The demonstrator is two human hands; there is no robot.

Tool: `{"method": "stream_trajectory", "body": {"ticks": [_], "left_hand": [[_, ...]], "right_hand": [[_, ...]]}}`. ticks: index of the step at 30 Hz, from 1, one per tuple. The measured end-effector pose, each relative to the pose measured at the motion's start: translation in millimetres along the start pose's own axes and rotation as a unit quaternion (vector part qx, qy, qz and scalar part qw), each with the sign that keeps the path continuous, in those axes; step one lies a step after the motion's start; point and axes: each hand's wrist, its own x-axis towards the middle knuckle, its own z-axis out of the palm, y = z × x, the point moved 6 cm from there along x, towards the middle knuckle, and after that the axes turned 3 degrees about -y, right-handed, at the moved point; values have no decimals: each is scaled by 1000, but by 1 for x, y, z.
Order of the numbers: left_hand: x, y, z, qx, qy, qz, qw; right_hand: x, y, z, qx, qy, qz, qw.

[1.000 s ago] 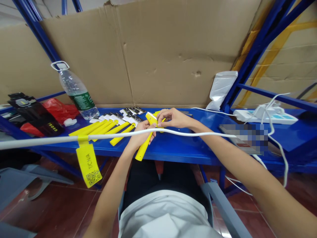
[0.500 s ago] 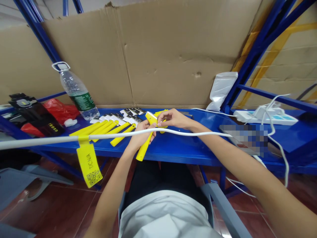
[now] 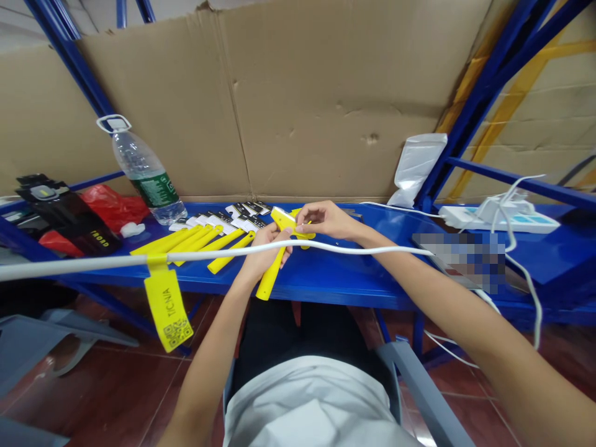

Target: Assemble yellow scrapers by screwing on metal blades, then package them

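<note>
A brown cardboard panel (image 3: 326, 112) backs the blue surface (image 3: 354, 276). Near the left rear corner of the surface stands a clear water bottle (image 3: 157, 189), with a black container (image 3: 77, 226) nearer the left edge. A white power strip (image 3: 535, 223) lies near the right rear corner. A white cable (image 3: 326, 248) crosses the view in front of the arms.

Right hand (image 3: 328, 221): positioned over the middle of the surface, fingers bent inward at the right end of the held tool's head. Grip spacing cannot be told, nor whether a small part sits between the fingertips.

Left hand (image 3: 266, 236): grip closed around the neck of a yellow T-shaped tool (image 3: 270, 277), thumb against the head. The tool is tilted, its handle end pointing to the front edge; the head bears a pale strip.

Yellow handles (image 3: 205, 238): several, laid side by side between the left hand and the black container, far ends at black-and-white cards (image 3: 250, 222).

Yellow pieces (image 3: 304, 236): below the right fingers, partly hidden.

Progress, as judged: work on the held tool is under way and not complete. The row appears set aside in order; whether those units are finished or waiting cannot be determined.
</note>
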Motion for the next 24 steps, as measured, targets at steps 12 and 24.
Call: {"method": "stream_trajectory", "body": {"ticks": [12, 24], "left_hand": [[-4, 12, -2, -26, 22, 62, 998], [-7, 20, -2, -39, 27, 103, 994]], "right_hand": [[-10, 0, -42, -231, -47, 61, 970], [-34, 34, -65, -280, -247, 262, 890]]}}
